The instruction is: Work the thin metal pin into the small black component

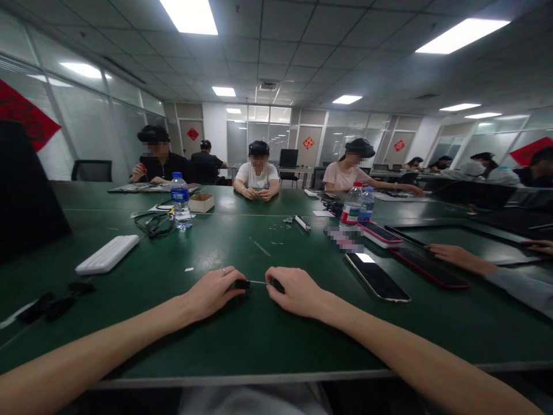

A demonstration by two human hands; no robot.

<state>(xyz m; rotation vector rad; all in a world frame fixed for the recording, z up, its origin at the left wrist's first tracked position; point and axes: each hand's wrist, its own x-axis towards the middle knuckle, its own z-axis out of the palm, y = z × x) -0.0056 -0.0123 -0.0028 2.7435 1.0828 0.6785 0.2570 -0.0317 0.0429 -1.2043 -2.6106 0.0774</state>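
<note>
My left hand point(216, 294) rests low over the green table, its fingers closed around a small black piece point(243, 284). Facing it, my right hand point(296, 291) pinches a dark piece point(275, 284), mostly covered by the fingers. Between the two hands runs a thin, pale metal-looking rod point(259, 282), which seems to join both pieces. Its exact kind is too small to make out. A tiny white scrap point(189, 269) lies just beyond my left hand. To the right of my right hand is a phone point(378, 278) with a dark screen.
On the left lie a white power strip point(108, 255), black scraps point(60, 306) and coiled cables point(155, 225). Bottles point(180, 202) and a small cardboard box point(201, 202) stand farther back. A co-worker's hand point(460, 258) rests on a dark frame at right. Other people sit across the table point(216, 346).
</note>
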